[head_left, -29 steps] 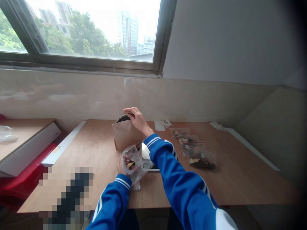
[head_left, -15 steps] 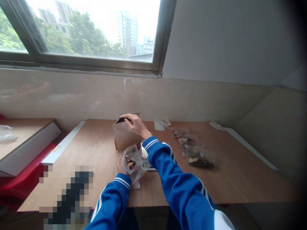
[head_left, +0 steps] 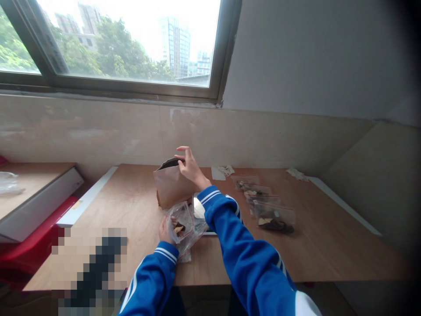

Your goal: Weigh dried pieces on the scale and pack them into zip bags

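My left hand (head_left: 165, 230) is closed around a clear zip bag (head_left: 186, 214) whose mouth gapes open. Dark and pale dried pieces (head_left: 179, 228) lie inside it. Just beyond stands an upright brown paper bag (head_left: 174, 186), its top open. Over the right side of that opening is my right hand (head_left: 190, 169), fingers spread and curved, the lower ones at the rim. I see nothing held between them. A flat device with a pale, shiny top (head_left: 198, 207) shows partly beneath my right sleeve and the clear plastic.
To the right, several filled zip bags (head_left: 275, 218) lie in an overlapping row on the wooden table (head_left: 315, 245). White paper scraps (head_left: 219, 173) and a crumpled packet (head_left: 297, 174) are near the wall. A second table (head_left: 39, 177) stands left, beside a red seat (head_left: 33, 245).
My right hand has lifted and shifted slightly right at the paper bag's mouth, its fingers spreading. More of the flat device shows. My left hand still holds the zip bag in nearly the same place.
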`<state>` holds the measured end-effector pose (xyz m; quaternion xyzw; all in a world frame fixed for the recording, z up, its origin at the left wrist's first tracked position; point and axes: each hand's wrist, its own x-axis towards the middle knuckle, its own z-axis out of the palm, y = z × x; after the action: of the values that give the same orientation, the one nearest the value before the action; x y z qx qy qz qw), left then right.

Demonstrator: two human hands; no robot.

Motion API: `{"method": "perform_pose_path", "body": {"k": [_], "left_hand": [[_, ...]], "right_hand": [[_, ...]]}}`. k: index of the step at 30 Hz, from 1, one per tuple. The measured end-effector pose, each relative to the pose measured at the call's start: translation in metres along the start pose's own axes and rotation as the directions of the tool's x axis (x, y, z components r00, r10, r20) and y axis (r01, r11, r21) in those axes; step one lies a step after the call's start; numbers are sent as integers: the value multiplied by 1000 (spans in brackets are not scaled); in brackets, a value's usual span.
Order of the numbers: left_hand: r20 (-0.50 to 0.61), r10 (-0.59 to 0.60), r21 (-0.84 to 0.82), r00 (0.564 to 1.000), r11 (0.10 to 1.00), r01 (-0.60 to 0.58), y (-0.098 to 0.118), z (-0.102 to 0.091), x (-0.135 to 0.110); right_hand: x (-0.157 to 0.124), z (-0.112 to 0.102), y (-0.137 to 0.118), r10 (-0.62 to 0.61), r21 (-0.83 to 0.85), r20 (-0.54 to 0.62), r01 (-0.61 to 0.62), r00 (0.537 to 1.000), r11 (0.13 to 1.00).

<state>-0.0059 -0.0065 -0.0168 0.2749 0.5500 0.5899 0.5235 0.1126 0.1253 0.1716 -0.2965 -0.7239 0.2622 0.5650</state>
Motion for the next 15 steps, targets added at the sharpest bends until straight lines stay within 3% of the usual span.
{"method": "perform_pose_path", "body": {"k": [4, 6, 8, 10, 11, 13, 15], "left_hand": [[-45, -37, -42, 998, 998, 35, 0, 1, 0], [-46, -35, -43, 998, 999, 33, 0, 1, 0], [-40, -37, -42, 999, 999, 35, 0, 1, 0], [-32, -38, -41, 999, 998, 36, 0, 0, -1], [-27, -39, -44, 999, 998, 38, 0, -1, -1], [-20, -42, -62, 999, 997, 41, -1, -1, -1], [-22, -41, -89, 999, 995, 39, -2, -2, -1]], "right_hand": [[-5, -6, -11, -32, -119, -61, 24, 998, 993], [-16, -9, -15, -57, -153, -146, 34, 988, 988], [-33, -12, -11, -30, -166, -279, -17, 960, 986], [-56, -15, 1, 43, -211, -309, -113, 950, 971], [-69, -17, 10, 90, -266, -257, -160, 962, 951], [-92, -18, 27, 225, -433, -13, -209, 974, 877], [-112, -17, 41, 377, -619, 208, -177, 903, 765]]}}
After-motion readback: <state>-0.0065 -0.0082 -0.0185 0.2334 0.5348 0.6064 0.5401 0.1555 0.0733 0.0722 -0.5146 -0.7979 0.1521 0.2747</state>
